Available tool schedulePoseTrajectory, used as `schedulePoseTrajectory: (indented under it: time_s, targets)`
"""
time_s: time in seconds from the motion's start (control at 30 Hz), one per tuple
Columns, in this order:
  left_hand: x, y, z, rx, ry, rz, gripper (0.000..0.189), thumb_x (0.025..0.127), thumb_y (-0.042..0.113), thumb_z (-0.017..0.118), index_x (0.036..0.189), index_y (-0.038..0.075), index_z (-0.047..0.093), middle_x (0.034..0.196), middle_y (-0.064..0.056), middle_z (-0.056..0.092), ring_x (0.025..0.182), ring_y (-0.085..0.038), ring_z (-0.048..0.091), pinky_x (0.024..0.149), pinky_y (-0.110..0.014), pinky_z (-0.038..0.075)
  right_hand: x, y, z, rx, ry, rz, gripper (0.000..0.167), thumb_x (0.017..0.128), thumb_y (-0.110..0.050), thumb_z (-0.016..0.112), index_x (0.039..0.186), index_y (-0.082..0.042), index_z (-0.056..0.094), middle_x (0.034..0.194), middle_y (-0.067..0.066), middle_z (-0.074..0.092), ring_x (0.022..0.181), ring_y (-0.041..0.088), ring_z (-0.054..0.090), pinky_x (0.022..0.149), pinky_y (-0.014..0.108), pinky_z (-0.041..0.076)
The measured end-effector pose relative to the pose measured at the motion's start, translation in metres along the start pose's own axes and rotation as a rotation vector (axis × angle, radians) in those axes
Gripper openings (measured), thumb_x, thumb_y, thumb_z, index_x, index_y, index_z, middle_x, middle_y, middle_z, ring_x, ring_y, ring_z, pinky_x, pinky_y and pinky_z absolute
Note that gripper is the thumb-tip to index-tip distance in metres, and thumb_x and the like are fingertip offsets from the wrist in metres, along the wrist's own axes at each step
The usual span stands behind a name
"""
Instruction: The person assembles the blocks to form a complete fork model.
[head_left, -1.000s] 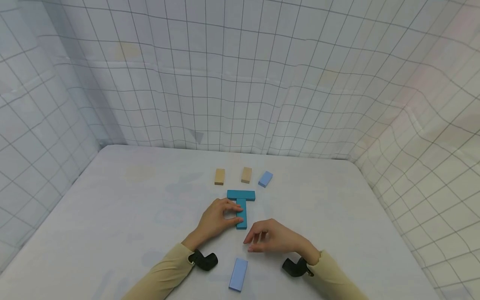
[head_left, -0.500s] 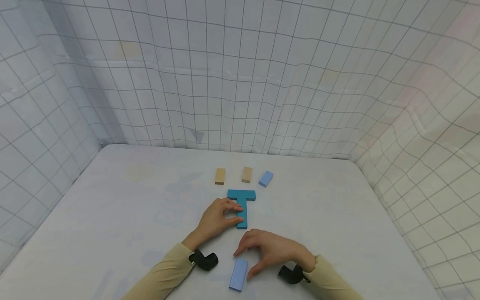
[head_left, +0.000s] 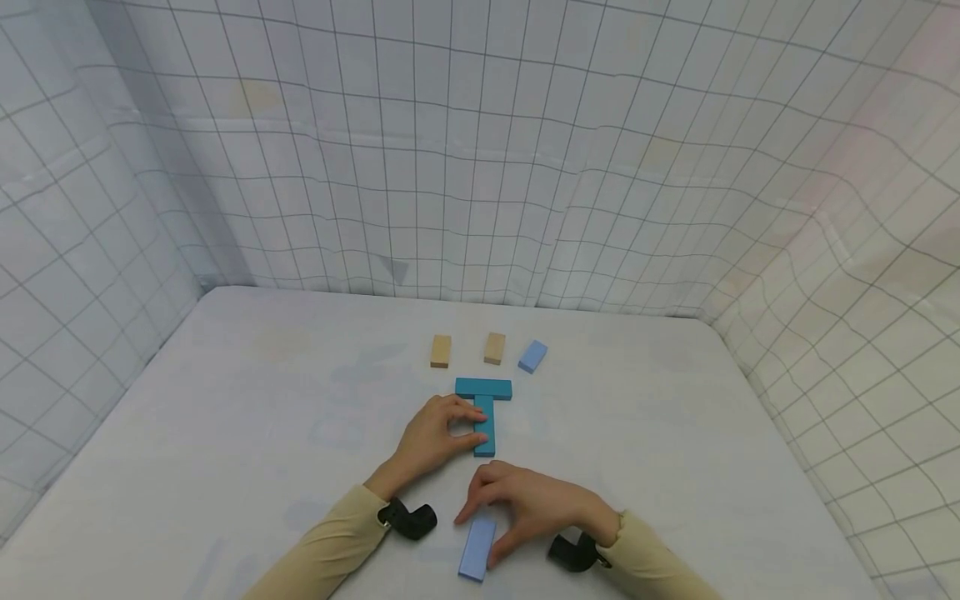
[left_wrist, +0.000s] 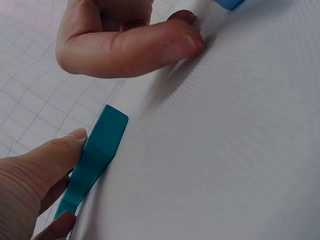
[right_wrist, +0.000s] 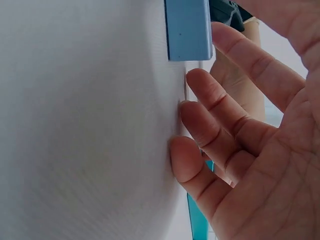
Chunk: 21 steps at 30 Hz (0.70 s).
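Observation:
Two teal blocks form a T in the head view: a crossbar block (head_left: pixel 483 388) and a stem block (head_left: pixel 484 450) running towards me from it. My left hand (head_left: pixel 431 433) holds the stem with curled fingers, thumb and fingertips on it; the left wrist view shows the thumb (left_wrist: pixel 55 155) against the teal stem block (left_wrist: pixel 97 150). Nearer to me lies a light blue block (head_left: pixel 477 550). My right hand (head_left: pixel 528 504) straddles its far end, thumb right at its right edge and fingers at the left corner. In the right wrist view, a fingertip meets the blue block's (right_wrist: pixel 189 30) edge.
Beyond the T lie two small wooden blocks, the left one (head_left: pixel 440 351) and the middle one (head_left: pixel 494 348), plus a small blue block (head_left: pixel 532 356) turned at an angle. A white cloth covers the table (head_left: pixel 300 375); grid-patterned curtains (head_left: pixel 480 150) enclose it.
My right hand has come down towards me and left from beside the stem to the light blue block, its thumb and fingers spread around the far end. The left hand stays put.

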<state>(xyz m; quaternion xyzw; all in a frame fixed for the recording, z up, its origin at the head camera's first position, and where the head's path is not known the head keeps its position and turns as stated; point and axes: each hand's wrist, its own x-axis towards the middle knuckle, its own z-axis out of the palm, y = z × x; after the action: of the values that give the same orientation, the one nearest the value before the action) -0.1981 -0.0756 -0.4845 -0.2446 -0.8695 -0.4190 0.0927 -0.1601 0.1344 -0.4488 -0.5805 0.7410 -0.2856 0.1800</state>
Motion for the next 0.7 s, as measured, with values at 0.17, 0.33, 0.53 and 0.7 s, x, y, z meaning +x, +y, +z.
schedulePoseTrajectory:
  time_s: [0.17, 0.33, 0.53, 0.7]
  targets:
    - [0.0003, 0.0007, -0.0002, 0.002, 0.000, -0.009, 0.028, 0.076, 0.033, 0.081, 0.100, 0.019, 0.076, 0.105, 0.010, 0.065, 0.102, -0.016, 0.054, 0.083, -0.038, 0.046, 0.0021, -0.0008, -0.0001, -0.016, -0.015, -0.007, 0.041, 0.077, -0.033, 0.080, 0.114, -0.021, 0.069, 0.107, -0.010, 0.049, 0.104, -0.001, 0.042, 0.091, 0.017, 0.037]
    - [-0.0003, 0.0003, -0.0002, -0.002, 0.000, -0.009, 0.028, 0.076, 0.033, 0.080, 0.100, 0.019, 0.076, 0.105, 0.010, 0.064, 0.103, -0.016, 0.055, 0.083, -0.038, 0.046, 0.0027, -0.0010, 0.0004, -0.032, -0.008, -0.006, 0.034, 0.077, -0.035, 0.079, 0.107, -0.022, 0.070, 0.105, -0.011, 0.050, 0.101, -0.002, 0.042, 0.089, 0.017, 0.037]
    - [-0.0009, -0.0001, 0.0000, -0.008, 0.000, -0.010, 0.028, 0.076, 0.033, 0.080, 0.100, 0.019, 0.076, 0.106, 0.010, 0.064, 0.104, -0.016, 0.054, 0.085, -0.039, 0.046, 0.0016, 0.0015, 0.0012, -0.024, 0.011, 0.044, 0.030, 0.080, -0.037, 0.077, 0.103, -0.020, 0.066, 0.103, -0.012, 0.052, 0.097, 0.000, 0.045, 0.087, 0.017, 0.039]
    - [-0.0008, 0.0001, -0.0001, -0.006, -0.001, -0.018, 0.028, 0.076, 0.033, 0.080, 0.100, 0.020, 0.076, 0.106, 0.011, 0.064, 0.103, -0.016, 0.054, 0.084, -0.038, 0.046, 0.0008, 0.0043, 0.0007, -0.024, 0.021, 0.088, 0.028, 0.081, -0.039, 0.075, 0.100, -0.021, 0.064, 0.100, -0.014, 0.053, 0.092, 0.000, 0.047, 0.084, 0.016, 0.040]
